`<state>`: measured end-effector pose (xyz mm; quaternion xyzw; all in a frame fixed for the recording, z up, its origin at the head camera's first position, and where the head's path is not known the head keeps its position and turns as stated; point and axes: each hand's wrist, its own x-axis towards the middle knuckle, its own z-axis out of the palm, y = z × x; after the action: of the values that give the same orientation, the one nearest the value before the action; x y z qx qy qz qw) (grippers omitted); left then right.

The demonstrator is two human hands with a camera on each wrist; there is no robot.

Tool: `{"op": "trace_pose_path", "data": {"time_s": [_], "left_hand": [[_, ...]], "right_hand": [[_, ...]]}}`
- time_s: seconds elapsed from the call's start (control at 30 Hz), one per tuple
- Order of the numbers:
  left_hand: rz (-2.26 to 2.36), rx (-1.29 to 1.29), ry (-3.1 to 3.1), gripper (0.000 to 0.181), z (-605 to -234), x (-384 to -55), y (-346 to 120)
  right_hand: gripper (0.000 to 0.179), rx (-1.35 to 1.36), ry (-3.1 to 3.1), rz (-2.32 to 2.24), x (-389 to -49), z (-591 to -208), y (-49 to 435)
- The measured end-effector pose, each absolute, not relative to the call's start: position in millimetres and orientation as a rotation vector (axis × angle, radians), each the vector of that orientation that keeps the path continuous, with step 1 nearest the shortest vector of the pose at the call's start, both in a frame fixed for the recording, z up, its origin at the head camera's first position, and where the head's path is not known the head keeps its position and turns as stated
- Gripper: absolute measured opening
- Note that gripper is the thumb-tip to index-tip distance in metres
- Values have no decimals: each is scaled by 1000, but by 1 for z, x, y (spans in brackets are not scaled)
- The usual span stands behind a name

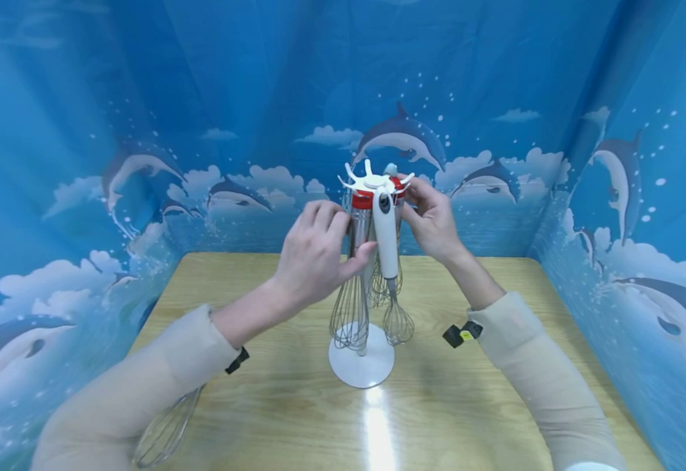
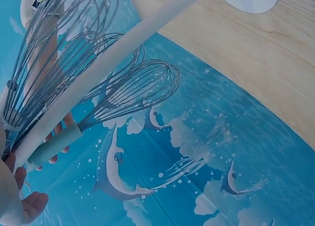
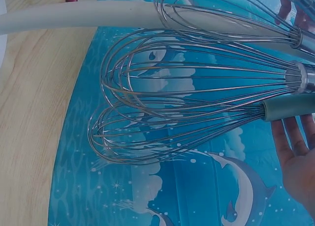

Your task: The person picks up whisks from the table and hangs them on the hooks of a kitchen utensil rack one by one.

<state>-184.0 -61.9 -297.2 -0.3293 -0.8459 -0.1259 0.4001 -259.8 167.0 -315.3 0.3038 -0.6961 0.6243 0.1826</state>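
A white rotating-style utensil stand (image 1: 372,180) with curved hooks on top carries several hanging whisks. My left hand (image 1: 313,252) grips a red-topped steel whisk (image 1: 359,226), its thumb across the front of the handle. At the far right side, my right hand (image 1: 434,219) holds a whisk with a pale green handle (image 3: 288,108) close under the hooks. Its fingers lie along that handle in the right wrist view. Between the hands hangs a small whisk with a white handle (image 1: 385,242). Another steel whisk (image 3: 197,80) hangs beside the green one.
The stand's round white base (image 1: 362,369) rests on the wooden table (image 1: 278,405). A loose wire whisk (image 1: 169,425) lies at the left, partly under my left sleeve. Blue dolphin-print curtains (image 1: 296,78) enclose the table's back and sides.
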Motion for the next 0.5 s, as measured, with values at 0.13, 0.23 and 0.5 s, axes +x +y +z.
{"op": "trace_pose_path", "data": {"time_s": [0.13, 0.23, 0.5], "left_hand": [[-313, -828, -2135, 41, -297, -185, -64], [-314, -830, -2139, 39, -296, -186, -65], [-329, -846, -2135, 38, -295, -188, -67]], "right_hand": [[38, 884, -1954, 1766, -258, -316, 168], [30, 901, -1946, 1754, -256, -318, 170], [30, 876, -1875, 1760, -249, -319, 178]]}}
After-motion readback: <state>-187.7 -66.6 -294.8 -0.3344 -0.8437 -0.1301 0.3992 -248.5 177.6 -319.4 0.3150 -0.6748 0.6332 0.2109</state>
